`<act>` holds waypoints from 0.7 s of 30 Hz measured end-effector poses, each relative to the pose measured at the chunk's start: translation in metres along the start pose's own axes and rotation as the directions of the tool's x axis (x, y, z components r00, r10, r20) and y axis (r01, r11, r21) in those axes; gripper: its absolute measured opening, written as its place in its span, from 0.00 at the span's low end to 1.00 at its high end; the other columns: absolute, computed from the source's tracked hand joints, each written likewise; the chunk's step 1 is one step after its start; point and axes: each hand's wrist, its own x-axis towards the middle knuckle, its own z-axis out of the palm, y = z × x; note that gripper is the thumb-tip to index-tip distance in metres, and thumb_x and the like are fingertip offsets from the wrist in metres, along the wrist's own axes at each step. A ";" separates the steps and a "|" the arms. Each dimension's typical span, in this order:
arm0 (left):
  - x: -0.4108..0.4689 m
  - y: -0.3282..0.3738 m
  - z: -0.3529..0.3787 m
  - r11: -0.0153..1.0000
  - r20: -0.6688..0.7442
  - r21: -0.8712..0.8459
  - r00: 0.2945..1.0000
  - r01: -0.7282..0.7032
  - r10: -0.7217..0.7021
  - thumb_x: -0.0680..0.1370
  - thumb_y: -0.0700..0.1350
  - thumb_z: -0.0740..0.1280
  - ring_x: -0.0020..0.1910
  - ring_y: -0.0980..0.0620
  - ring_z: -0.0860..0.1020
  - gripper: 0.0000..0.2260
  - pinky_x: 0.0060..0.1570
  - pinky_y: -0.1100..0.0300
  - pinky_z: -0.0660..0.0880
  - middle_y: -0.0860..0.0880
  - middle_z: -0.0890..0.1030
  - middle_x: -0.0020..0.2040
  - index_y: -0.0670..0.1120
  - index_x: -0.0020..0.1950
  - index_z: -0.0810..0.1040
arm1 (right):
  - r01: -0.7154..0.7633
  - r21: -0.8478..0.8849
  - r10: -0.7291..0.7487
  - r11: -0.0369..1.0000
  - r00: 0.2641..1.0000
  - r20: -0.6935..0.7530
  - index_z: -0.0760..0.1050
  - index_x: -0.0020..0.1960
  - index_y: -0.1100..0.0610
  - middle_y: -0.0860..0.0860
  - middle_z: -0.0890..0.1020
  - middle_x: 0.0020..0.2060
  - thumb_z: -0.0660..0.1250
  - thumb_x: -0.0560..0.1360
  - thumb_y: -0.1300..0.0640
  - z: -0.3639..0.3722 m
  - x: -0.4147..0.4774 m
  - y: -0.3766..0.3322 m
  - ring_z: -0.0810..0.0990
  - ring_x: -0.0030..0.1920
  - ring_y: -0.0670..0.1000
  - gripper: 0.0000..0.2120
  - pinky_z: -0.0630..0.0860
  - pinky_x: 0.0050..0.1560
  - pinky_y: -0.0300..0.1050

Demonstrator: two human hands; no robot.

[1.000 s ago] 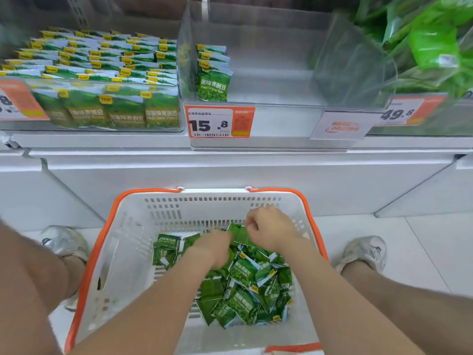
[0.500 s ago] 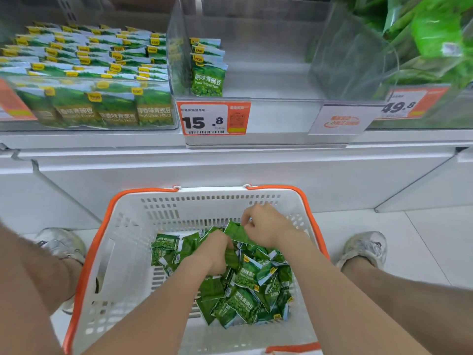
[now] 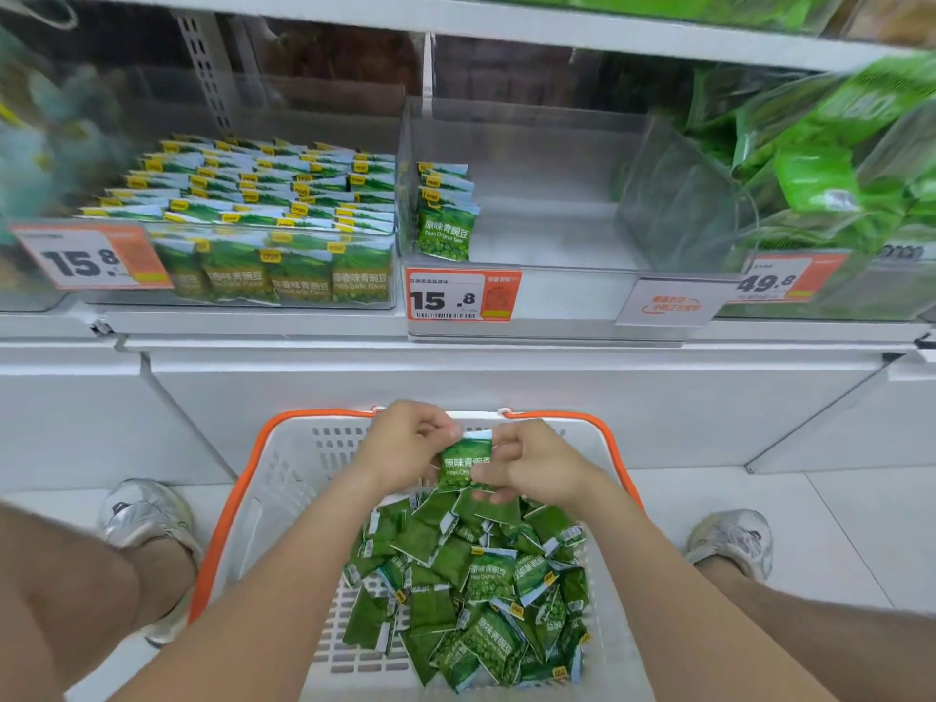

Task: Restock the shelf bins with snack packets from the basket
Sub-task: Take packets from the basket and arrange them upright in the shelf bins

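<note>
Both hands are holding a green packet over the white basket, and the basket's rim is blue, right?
Not quite: the head view shows the basket's rim is orange, not blue. The rest is right: the left hand and right hand hold a green packet over the white basket.

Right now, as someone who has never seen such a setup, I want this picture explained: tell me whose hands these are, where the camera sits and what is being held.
There is no machine here: a person works with bare hands. The camera sits on their head and looks forward and down, so you see their own arms. The left hand and right hand together pinch one green packet of peas above a white basket with an orange rim, which stands on the floor. Many loose packets lie inside it. On the shelf above, the middle bin holds one short row of the same packets and is mostly bare; the left bin is full.
</note>
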 end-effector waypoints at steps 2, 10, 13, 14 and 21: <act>-0.001 0.006 -0.006 0.999 -0.045 -0.021 0.998 -0.039 0.038 0.80 0.45 0.73 0.34 0.54 0.83 0.03 0.34 0.57 0.81 0.49 0.87 0.43 0.47 0.48 0.86 | 0.032 0.060 -0.030 0.998 0.999 -0.029 0.71 0.54 0.60 0.46 0.77 0.29 0.76 0.76 0.64 0.001 -0.004 -0.010 0.88 0.47 0.61 0.14 0.83 0.48 0.49; -0.018 0.059 -0.023 0.958 -0.339 -0.010 0.902 -0.287 0.267 0.80 0.49 0.73 0.28 0.55 0.76 0.09 0.31 0.58 0.74 0.51 0.80 0.30 0.50 0.40 0.83 | 0.182 0.003 -0.182 0.983 0.983 -0.022 0.82 0.56 0.57 0.52 0.86 0.39 0.79 0.74 0.56 0.010 -0.027 -0.076 0.80 0.35 0.50 0.13 0.70 0.35 0.45; -0.025 0.090 -0.037 0.879 -0.586 0.148 0.676 -0.453 0.447 0.82 0.47 0.66 0.27 0.54 0.70 0.16 0.30 0.56 0.65 0.52 0.72 0.26 0.48 0.35 0.76 | 0.259 -0.067 -0.255 0.964 0.965 0.064 0.80 0.54 0.63 0.56 0.87 0.41 0.79 0.72 0.63 -0.002 -0.040 -0.114 0.80 0.37 0.54 0.14 0.73 0.37 0.47; -0.025 0.098 -0.043 0.857 -0.651 0.186 0.593 -0.480 0.474 0.82 0.46 0.65 0.28 0.53 0.70 0.15 0.30 0.55 0.64 0.52 0.72 0.27 0.48 0.36 0.76 | 0.296 -0.067 -0.289 0.953 0.952 0.098 0.80 0.53 0.64 0.57 0.86 0.40 0.79 0.71 0.64 -0.007 -0.044 -0.125 0.80 0.37 0.56 0.14 0.73 0.37 0.48; -0.007 0.135 -0.072 0.762 -0.708 0.497 0.313 -0.415 0.633 0.77 0.44 0.70 0.56 0.45 0.77 0.11 0.58 0.48 0.71 0.49 0.79 0.54 0.45 0.59 0.79 | 0.637 0.168 -0.580 0.752 0.761 -0.289 0.79 0.55 0.59 0.58 0.85 0.39 0.77 0.73 0.63 -0.017 -0.054 -0.196 0.78 0.29 0.54 0.13 0.72 0.29 0.42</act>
